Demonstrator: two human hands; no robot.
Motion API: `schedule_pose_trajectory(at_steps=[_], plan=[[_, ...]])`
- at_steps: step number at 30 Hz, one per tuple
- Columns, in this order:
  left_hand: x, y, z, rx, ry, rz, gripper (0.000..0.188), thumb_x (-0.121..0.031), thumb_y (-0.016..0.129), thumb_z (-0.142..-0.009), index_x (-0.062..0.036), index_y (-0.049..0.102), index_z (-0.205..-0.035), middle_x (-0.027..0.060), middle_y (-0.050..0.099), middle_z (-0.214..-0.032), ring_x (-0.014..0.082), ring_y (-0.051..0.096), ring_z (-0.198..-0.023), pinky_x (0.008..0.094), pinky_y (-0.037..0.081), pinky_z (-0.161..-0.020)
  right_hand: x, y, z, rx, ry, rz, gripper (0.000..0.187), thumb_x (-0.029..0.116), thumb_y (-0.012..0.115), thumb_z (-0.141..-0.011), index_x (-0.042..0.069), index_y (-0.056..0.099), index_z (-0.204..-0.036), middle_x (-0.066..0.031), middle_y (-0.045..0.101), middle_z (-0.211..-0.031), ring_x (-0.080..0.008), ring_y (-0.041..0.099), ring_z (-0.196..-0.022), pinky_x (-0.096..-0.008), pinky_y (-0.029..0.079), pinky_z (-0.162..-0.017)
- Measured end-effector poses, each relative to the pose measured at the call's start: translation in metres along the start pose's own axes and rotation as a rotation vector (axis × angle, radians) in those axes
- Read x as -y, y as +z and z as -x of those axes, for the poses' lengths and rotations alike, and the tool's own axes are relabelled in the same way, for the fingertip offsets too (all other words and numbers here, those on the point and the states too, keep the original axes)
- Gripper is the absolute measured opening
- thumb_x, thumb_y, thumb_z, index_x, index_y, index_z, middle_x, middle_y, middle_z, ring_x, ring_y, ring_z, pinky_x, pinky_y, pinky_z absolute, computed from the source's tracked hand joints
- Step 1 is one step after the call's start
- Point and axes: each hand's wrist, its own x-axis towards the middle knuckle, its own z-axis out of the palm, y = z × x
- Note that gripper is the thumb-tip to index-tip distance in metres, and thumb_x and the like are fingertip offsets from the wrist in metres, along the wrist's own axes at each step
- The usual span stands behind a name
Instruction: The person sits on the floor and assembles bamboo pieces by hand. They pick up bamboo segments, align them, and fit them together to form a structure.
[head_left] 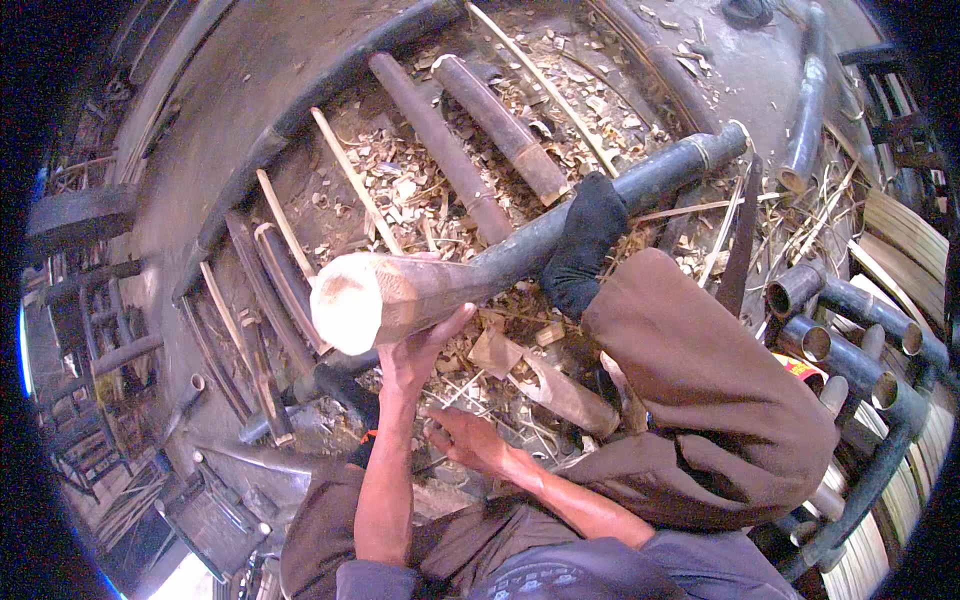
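A thick wooden or bamboo piece [425,292] stands up toward me, with a pale, freshly cut round end and a brownish side. My left hand [412,360] grips it from below, its thumb along the near side. Behind it, a long dark bamboo pole [665,170] runs to the upper right. Over my lap, my right hand [470,440] is apart from the piece, its fingers curled in. Whatever they may hold is too small to make out. A split bamboo piece [565,390] lies just beyond this hand.
My foot in a black sock [588,245] presses on the dark pole. Wood chips [400,185] cover the ground among bamboo lengths [440,140] and thin strips [355,180]. A long dark blade-like tool [741,240] leans at the right, near stacked bamboo tubes [795,290].
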Motion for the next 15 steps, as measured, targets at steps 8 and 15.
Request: schedule_pose_trajectory(at_steps=[8,15], plan=[[0.004,0.001,-0.007,0.047,-0.013,0.034,0.052,-0.019,0.085,-0.072,-0.0018,0.062,-0.115,0.0083,0.069,-0.106,0.0156,0.065,-0.094,0.0329,0.052,-0.088,-0.034,-0.004,-0.009,0.046,0.024,0.232,0.031,0.020,0.058,-0.090,0.005,0.059,-0.117,-0.0223,0.066,-0.092,-0.0377,0.065,-0.086,-0.0457,0.050,-0.073],[0.022,0.010,-0.006,-0.162,0.241,0.266,0.076,-0.020,0.087,-0.065,-0.0094,0.047,-0.129,0.0110,0.066,-0.111,0.0217,0.064,-0.103,0.0342,0.049,-0.092,0.101,-0.154,0.004,-0.426,-0.209,0.309,0.015,0.013,0.054,-0.093,0.001,0.062,-0.097,-0.0129,0.066,-0.090,-0.0255,0.063,-0.084,-0.0389,0.050,-0.078]])
